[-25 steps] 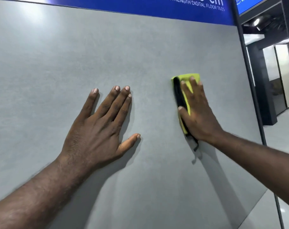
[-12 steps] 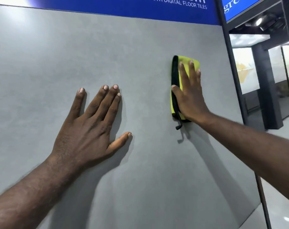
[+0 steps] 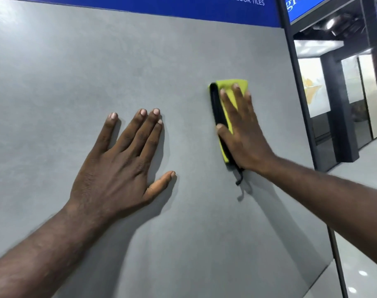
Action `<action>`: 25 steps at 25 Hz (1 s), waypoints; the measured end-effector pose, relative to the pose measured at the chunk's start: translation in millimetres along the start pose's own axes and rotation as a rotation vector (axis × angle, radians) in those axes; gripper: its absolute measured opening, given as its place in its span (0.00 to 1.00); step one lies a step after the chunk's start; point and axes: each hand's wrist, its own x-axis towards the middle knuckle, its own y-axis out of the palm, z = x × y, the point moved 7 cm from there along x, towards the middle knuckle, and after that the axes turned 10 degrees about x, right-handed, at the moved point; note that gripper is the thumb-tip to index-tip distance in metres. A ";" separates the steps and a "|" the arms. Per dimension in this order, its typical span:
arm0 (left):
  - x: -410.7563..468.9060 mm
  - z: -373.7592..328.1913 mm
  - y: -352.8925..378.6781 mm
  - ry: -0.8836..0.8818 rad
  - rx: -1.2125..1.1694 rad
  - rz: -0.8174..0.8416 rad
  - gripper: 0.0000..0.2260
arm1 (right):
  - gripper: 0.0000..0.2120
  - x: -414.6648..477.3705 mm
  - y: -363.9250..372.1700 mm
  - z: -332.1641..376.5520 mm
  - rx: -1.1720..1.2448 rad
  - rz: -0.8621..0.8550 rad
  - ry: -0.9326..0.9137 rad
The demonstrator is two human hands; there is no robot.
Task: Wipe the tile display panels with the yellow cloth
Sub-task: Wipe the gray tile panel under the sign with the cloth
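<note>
A large grey tile display panel (image 3: pixel 80 67) fills most of the view, standing upright in front of me. My right hand (image 3: pixel 243 134) presses a folded yellow cloth (image 3: pixel 237 87) with a black edge flat against the panel's right part, fingers straight and pointing up. A short black loop hangs from the cloth below my wrist. My left hand (image 3: pixel 121 166) lies flat on the panel to the left of the cloth, fingers spread, holding nothing.
A blue header sign (image 3: pixel 183 7) with white lettering runs along the panel's top. A dark frame post (image 3: pixel 299 87) borders the panel's right edge. Beyond it are a showroom aisle with glossy floor (image 3: pixel 364 244) and more display panels (image 3: pixel 316 87).
My right hand slid the cloth up the panel and then slightly down again. The left hand stayed flat on the panel. The view shifted a little.
</note>
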 end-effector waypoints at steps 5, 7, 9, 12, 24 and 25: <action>6.2 -18.1 3.9 0.033 0.007 0.010 0.44 | 0.35 -18.3 -14.8 -55.2 0.015 -0.059 0.148; 16.1 -22.7 4.1 0.038 -0.001 0.004 0.45 | 0.36 19.9 -25.9 -61.6 0.045 -0.129 0.268; 25.1 -29.9 2.5 0.041 -0.002 -0.007 0.44 | 0.35 26.3 -17.9 -38.5 -0.019 -0.054 0.073; 37.9 -41.6 5.0 0.034 -0.006 -0.006 0.44 | 0.34 -10.9 -17.0 -49.1 -0.064 0.084 -0.188; 115.4 -106.0 11.0 0.010 -0.001 -0.005 0.45 | 0.33 18.7 -78.9 -174.6 -0.078 -0.103 0.006; 124.2 -112.2 11.7 0.012 0.001 -0.007 0.45 | 0.34 29.9 -90.9 -189.4 -0.023 -0.185 0.146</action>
